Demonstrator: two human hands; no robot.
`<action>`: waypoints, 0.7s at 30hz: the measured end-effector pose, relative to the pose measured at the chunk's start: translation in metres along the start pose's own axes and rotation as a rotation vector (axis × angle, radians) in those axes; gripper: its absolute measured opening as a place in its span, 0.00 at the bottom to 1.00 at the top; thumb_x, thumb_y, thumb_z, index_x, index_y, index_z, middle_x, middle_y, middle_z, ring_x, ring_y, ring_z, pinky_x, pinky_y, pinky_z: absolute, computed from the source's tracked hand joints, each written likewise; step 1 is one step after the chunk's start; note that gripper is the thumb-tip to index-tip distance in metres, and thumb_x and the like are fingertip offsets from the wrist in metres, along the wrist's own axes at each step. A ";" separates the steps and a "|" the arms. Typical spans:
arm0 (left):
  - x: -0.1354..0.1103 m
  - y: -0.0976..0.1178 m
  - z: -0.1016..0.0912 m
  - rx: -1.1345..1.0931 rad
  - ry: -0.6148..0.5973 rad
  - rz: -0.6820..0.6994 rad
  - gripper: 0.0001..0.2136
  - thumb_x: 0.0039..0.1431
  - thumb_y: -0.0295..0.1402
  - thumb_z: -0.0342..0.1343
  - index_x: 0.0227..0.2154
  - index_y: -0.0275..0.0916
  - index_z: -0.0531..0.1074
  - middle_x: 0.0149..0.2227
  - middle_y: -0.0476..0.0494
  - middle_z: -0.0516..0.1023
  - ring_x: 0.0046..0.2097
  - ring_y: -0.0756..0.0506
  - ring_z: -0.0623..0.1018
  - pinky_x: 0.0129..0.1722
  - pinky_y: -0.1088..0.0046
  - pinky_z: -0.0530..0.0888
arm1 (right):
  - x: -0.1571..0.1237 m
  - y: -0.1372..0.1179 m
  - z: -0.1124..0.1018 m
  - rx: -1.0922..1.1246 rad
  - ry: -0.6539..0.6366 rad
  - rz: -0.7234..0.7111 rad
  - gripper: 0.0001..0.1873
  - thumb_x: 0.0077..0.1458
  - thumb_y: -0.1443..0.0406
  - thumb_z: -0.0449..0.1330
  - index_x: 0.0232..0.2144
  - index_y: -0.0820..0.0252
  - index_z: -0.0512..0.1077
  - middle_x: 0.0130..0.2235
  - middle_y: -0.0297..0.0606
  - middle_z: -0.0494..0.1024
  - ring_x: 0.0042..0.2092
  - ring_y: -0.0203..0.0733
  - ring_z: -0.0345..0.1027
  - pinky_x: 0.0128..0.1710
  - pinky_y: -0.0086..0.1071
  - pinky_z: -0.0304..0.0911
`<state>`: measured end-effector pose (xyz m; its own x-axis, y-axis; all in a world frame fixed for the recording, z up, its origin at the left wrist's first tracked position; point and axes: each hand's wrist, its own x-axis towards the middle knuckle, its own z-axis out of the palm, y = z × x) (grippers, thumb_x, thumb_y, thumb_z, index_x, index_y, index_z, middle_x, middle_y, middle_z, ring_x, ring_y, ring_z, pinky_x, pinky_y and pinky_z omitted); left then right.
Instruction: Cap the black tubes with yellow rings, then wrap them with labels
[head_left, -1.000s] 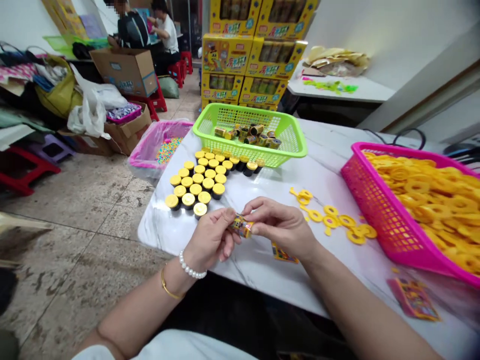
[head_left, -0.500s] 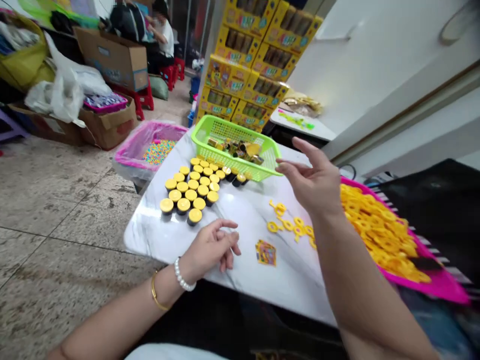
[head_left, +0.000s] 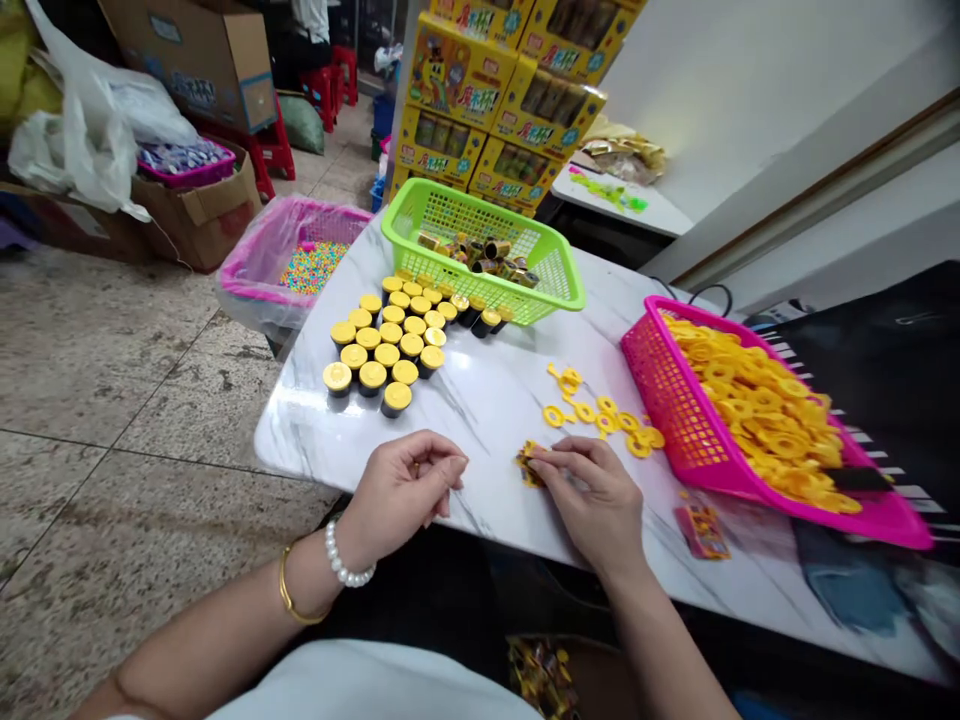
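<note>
The right hand (head_left: 594, 497) lies palm down on the table (head_left: 487, 400), near its front edge; its thumb and forefinger pinch the near edge of a small sticker (head_left: 526, 463), which lies flat on the marble top just left of the fingertips; the left hand (head_left: 401, 490) rests beside it at the table's front edge, well clear of the sticker, fingers curled in with the thumb against the forefinger and nothing showing in it; loose yellow rings (head_left: 600, 415) lie just beyond the right hand; right of them stands a pink basket (head_left: 660, 400) heaped with more rings; a block of jars (head_left: 382, 350) with yellow lids stands beyond the left hand, touching a green basket (head_left: 559, 290) behind; a second sticker (head_left: 701, 530) lies to the right, near the pink basket.
</note>
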<state>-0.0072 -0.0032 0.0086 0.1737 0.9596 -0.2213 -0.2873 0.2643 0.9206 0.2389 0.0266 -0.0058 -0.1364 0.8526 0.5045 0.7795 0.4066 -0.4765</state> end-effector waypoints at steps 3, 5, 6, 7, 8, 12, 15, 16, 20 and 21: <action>0.002 0.001 0.008 0.070 0.101 0.067 0.14 0.52 0.41 0.67 0.36 0.36 0.76 0.30 0.45 0.77 0.27 0.52 0.72 0.24 0.79 0.68 | 0.010 -0.039 0.005 0.076 0.141 -0.067 0.05 0.57 0.67 0.66 0.35 0.51 0.81 0.41 0.40 0.75 0.42 0.46 0.74 0.40 0.42 0.75; 0.001 0.002 0.009 0.097 0.113 0.154 0.12 0.52 0.38 0.67 0.35 0.36 0.78 0.35 0.43 0.79 0.32 0.50 0.74 0.31 0.77 0.71 | 0.010 -0.063 0.012 0.135 0.182 -0.122 0.11 0.57 0.70 0.65 0.39 0.49 0.80 0.44 0.41 0.75 0.42 0.46 0.74 0.39 0.42 0.76; 0.001 0.003 0.008 0.093 0.111 0.190 0.11 0.53 0.38 0.66 0.34 0.36 0.78 0.36 0.42 0.79 0.34 0.50 0.74 0.33 0.76 0.71 | 0.009 -0.073 0.016 0.167 0.172 -0.149 0.13 0.57 0.72 0.64 0.41 0.48 0.79 0.46 0.41 0.74 0.41 0.45 0.75 0.39 0.42 0.76; 0.000 0.005 0.005 0.084 0.106 0.214 0.10 0.55 0.38 0.65 0.31 0.36 0.78 0.34 0.42 0.79 0.34 0.49 0.75 0.34 0.75 0.71 | 0.007 -0.081 0.020 0.200 0.145 -0.171 0.15 0.57 0.73 0.64 0.42 0.47 0.79 0.47 0.41 0.74 0.41 0.45 0.75 0.39 0.42 0.76; -0.001 0.006 0.002 0.073 0.102 0.227 0.10 0.56 0.39 0.64 0.30 0.35 0.78 0.32 0.43 0.79 0.33 0.49 0.74 0.34 0.74 0.71 | 0.005 -0.087 0.024 0.229 0.114 -0.186 0.16 0.57 0.73 0.64 0.43 0.47 0.79 0.47 0.41 0.74 0.41 0.45 0.75 0.40 0.42 0.77; -0.002 0.010 -0.009 -0.002 0.070 0.173 0.11 0.51 0.36 0.68 0.34 0.35 0.77 0.35 0.42 0.80 0.36 0.48 0.77 0.34 0.74 0.72 | 0.000 -0.099 0.038 0.272 0.099 -0.215 0.16 0.56 0.75 0.63 0.41 0.48 0.79 0.44 0.41 0.75 0.40 0.45 0.75 0.37 0.40 0.78; -0.002 0.008 -0.010 -0.098 0.094 0.153 0.14 0.47 0.33 0.70 0.36 0.35 0.76 0.35 0.43 0.80 0.36 0.49 0.76 0.34 0.75 0.72 | -0.002 -0.103 0.044 0.237 0.166 -0.208 0.17 0.56 0.75 0.63 0.43 0.47 0.79 0.46 0.41 0.75 0.37 0.44 0.75 0.35 0.40 0.78; -0.002 0.007 -0.010 -0.118 0.112 0.148 0.13 0.47 0.34 0.70 0.34 0.35 0.76 0.32 0.45 0.79 0.33 0.50 0.75 0.32 0.76 0.71 | -0.002 -0.103 0.046 0.221 0.183 -0.203 0.19 0.56 0.74 0.63 0.44 0.46 0.79 0.46 0.42 0.74 0.37 0.44 0.75 0.35 0.41 0.78; -0.003 0.007 -0.010 -0.147 0.137 0.134 0.11 0.48 0.36 0.70 0.30 0.34 0.77 0.28 0.46 0.77 0.29 0.52 0.73 0.30 0.76 0.70 | -0.009 -0.104 0.052 0.213 0.210 -0.231 0.21 0.55 0.74 0.64 0.46 0.44 0.78 0.46 0.41 0.76 0.36 0.43 0.76 0.38 0.41 0.78; -0.003 0.007 -0.012 -0.148 0.132 0.138 0.11 0.48 0.36 0.70 0.29 0.34 0.77 0.28 0.46 0.78 0.29 0.52 0.74 0.30 0.76 0.71 | -0.010 -0.104 0.052 0.235 0.192 -0.225 0.19 0.55 0.74 0.65 0.45 0.45 0.78 0.46 0.41 0.77 0.37 0.44 0.77 0.39 0.41 0.78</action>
<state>-0.0210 -0.0030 0.0118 0.0016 0.9893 -0.1461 -0.4368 0.1321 0.8898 0.1272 -0.0070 0.0010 -0.1537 0.6657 0.7302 0.5789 0.6595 -0.4794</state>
